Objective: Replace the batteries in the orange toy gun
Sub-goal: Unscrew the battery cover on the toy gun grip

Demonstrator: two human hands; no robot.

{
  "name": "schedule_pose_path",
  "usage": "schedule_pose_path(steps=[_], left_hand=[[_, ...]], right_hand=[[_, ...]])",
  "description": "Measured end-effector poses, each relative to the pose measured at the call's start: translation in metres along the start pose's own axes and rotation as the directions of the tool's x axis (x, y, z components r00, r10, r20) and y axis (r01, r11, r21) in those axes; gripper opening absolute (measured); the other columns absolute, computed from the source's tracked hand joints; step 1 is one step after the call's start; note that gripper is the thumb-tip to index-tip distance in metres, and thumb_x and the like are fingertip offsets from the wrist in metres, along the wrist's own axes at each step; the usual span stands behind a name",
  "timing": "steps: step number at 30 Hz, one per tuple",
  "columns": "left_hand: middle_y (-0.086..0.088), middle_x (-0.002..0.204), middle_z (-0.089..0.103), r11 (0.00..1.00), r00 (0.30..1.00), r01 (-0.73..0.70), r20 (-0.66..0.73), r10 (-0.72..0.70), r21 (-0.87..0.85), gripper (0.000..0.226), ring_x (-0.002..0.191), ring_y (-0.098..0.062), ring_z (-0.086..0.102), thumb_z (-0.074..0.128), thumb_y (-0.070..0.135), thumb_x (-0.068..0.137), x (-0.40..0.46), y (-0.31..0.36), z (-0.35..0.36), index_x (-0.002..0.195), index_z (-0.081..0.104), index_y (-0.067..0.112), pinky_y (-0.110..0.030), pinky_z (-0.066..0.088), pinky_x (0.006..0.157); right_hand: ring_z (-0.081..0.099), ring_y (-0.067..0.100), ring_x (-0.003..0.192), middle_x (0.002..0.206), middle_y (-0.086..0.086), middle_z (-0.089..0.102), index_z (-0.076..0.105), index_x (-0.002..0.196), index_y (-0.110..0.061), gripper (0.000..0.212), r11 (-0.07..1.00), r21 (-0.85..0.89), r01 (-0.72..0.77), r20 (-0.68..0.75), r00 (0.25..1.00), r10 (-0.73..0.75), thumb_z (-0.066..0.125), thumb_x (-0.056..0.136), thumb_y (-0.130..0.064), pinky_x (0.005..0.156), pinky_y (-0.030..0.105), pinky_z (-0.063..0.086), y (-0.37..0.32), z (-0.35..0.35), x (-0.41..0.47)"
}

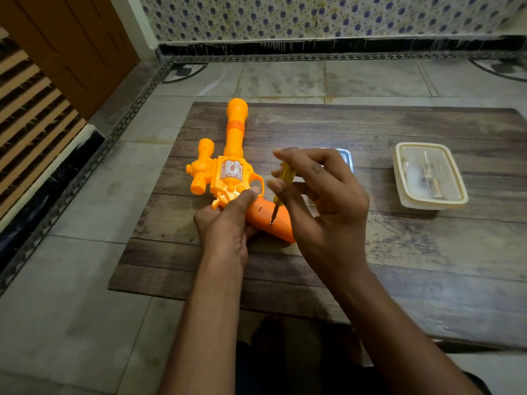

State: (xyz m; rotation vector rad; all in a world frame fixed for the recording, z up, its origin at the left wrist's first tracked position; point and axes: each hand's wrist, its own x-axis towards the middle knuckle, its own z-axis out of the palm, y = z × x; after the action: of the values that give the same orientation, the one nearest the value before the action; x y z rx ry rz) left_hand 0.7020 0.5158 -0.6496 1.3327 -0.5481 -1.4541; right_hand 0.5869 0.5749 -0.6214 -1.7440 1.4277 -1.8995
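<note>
The orange toy gun (231, 166) lies flat on a wood-patterned board (399, 252), barrel pointing away from me, its darker orange grip (266, 216) toward me. My left hand (228, 223) clasps the gun at the back of the grip, thumb by the trigger guard. My right hand (316, 201) holds a yellow-handled screwdriver (281, 188) upright in its fingertips. The screwdriver's metal tip rests in a small screw hole on the grip.
A shallow metal tray (346, 158) sits behind my right hand, mostly hidden. A clear lidded plastic box (429, 175) with small items inside stands at the right of the board. The board lies on a tiled floor, with a wooden door at the far left.
</note>
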Motion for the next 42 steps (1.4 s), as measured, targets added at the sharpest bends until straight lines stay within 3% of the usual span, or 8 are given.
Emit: schedule_pose_path(steps=[5,10,21,26,31,36,40,42], left_hand=[[-0.011,0.101,0.08,1.0,1.0,0.005,-0.006,-0.005,0.012,0.028,0.094,-0.03,0.078,0.086,-0.001,0.077,0.0017,-0.0012,-0.0007,0.096,0.073,0.015,-0.053,0.065,0.075],[-0.009,0.093,0.079,1.0,1.0,0.017,-0.009,-0.017,0.01,0.024,0.083,-0.024,0.077,0.085,-0.001,0.079,0.0024,-0.0008,0.0004,0.095,0.073,0.012,-0.043,0.065,0.064],[-0.014,0.105,0.079,1.0,1.0,0.008,-0.021,-0.008,0.017,0.03,0.097,-0.031,0.077,0.086,0.001,0.077,0.0013,-0.0012,0.0,0.102,0.073,0.012,-0.049,0.065,0.074],[-0.01,0.099,0.079,1.0,1.0,0.009,-0.006,-0.009,0.007,0.026,0.093,-0.029,0.078,0.086,-0.001,0.078,0.0008,0.0002,0.0005,0.093,0.072,0.015,-0.053,0.065,0.077],[-0.012,0.098,0.079,1.0,1.0,0.012,-0.006,-0.012,0.005,0.024,0.092,-0.029,0.078,0.085,-0.001,0.079,0.0003,-0.0002,0.0002,0.094,0.072,0.013,-0.048,0.066,0.071],[-0.012,0.106,0.078,1.0,1.0,0.016,-0.018,-0.016,0.01,0.028,0.097,-0.029,0.077,0.087,0.001,0.079,0.0,0.0013,0.0008,0.096,0.07,0.015,-0.053,0.065,0.078],[-0.005,0.089,0.079,1.0,1.0,0.0,0.004,0.0,0.015,0.022,0.082,-0.02,0.077,0.084,0.0,0.081,-0.0016,0.0015,0.0002,0.091,0.071,0.015,-0.041,0.065,0.064],[-0.004,0.086,0.08,1.0,1.0,0.003,0.001,-0.003,0.015,0.022,0.079,-0.019,0.078,0.084,-0.002,0.08,-0.0014,0.0014,0.0002,0.089,0.071,0.014,-0.044,0.066,0.065]], right_hand=[[0.074,0.026,0.102,0.11,0.014,0.074,0.067,0.127,0.004,0.037,1.0,0.018,-0.007,0.008,1.0,0.007,0.064,0.091,0.012,0.085,0.048,0.06,0.0021,-0.0009,-0.0018],[0.073,0.028,0.097,0.104,0.015,0.068,0.072,0.12,0.001,0.026,1.0,0.013,-0.004,0.003,1.0,0.004,0.073,0.094,-0.003,0.078,0.044,0.06,-0.0012,0.0009,-0.0001],[0.071,0.024,0.09,0.098,0.013,0.067,0.072,0.12,-0.001,0.028,0.998,-0.067,0.015,-0.001,1.0,-0.015,0.075,0.092,0.0,0.075,0.039,0.059,-0.0018,0.0,0.0002],[0.072,0.025,0.103,0.11,0.013,0.073,0.066,0.129,0.003,0.034,1.0,0.006,-0.007,0.011,1.0,0.007,0.06,0.096,0.006,0.083,0.046,0.058,0.0007,-0.0007,-0.0018],[0.066,0.023,0.09,0.098,0.01,0.059,0.07,0.126,-0.003,0.035,0.998,-0.061,-0.008,-0.008,1.0,0.008,0.073,0.091,0.002,0.075,0.041,0.058,-0.0004,0.001,-0.0003],[0.07,0.027,0.095,0.103,0.013,0.067,0.067,0.129,0.0,0.035,1.0,-0.002,-0.03,0.015,0.999,0.03,0.061,0.095,0.005,0.079,0.046,0.058,0.0009,-0.0014,-0.0012],[0.068,0.023,0.092,0.102,0.011,0.065,0.072,0.118,-0.001,0.026,0.997,-0.072,-0.001,-0.009,1.0,0.0,0.075,0.092,-0.002,0.077,0.03,0.059,-0.0047,-0.0003,0.0004],[0.069,0.024,0.089,0.098,0.012,0.065,0.072,0.118,-0.002,0.026,0.995,-0.101,0.01,-0.029,1.0,-0.013,0.075,0.092,-0.002,0.076,0.034,0.06,-0.0027,0.0002,0.0007]])
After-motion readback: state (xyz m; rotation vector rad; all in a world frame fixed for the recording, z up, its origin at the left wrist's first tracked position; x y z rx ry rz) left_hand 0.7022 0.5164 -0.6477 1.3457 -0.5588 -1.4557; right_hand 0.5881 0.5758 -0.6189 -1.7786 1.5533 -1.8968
